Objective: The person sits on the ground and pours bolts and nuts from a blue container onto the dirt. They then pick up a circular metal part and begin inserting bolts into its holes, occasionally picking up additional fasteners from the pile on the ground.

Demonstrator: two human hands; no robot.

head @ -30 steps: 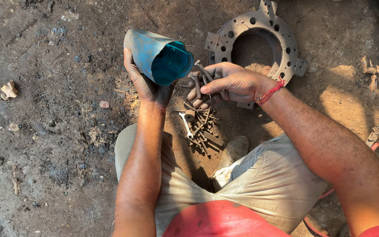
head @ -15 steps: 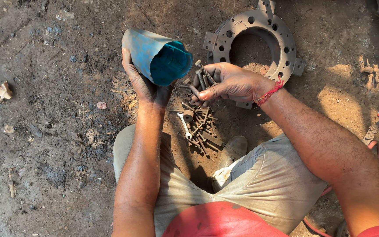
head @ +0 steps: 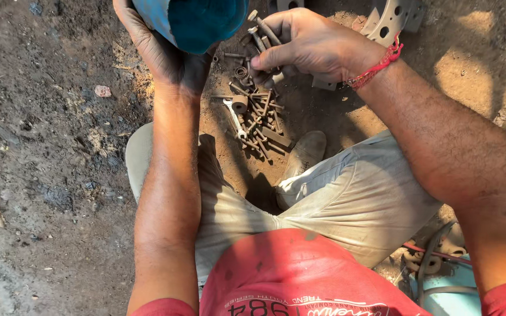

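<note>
Right, status from where I'm crouched:

Left hand (head: 162,55): wrapped under a teal-blue cup (head: 197,20), fingers clenched around its body. Cup sits tilted, open mouth facing me, top edge cut off by the frame.

Right hand (head: 308,44): closed on a handful of rusty bolts (head: 260,34). Thumb and fingertips pinch the shanks; several bolt heads stick out toward the cup.

Bolts vs cup: bolt ends are just beside the cup's rim, at its right. Can't tell if they touch it.

Wrist: red thread band (head: 379,63) around my right wrist.

Pile on ground: loose heap of bolts, nuts and washers (head: 259,117) directly below both hands, on bare dirt. A small shiny spanner (head: 233,117) lies at the pile's left edge, a round bush or sleeve near its head.

Metal flange (head: 396,17): grey ring with bolt holes, top right behind my right hand, mostly out of frame.

Legs: grey trousers (head: 346,199), knees bent, pile sits between them. A dusty shoe (head: 304,152) is just beside the lower right of the pile.

Ground (head: 48,146): dark oily dirt on the left, lighter sunlit soil on the right, small stones scattered.

Lower right corner: pale blue machine part with a dark cable over it (head: 440,287), detail unclear.
</note>
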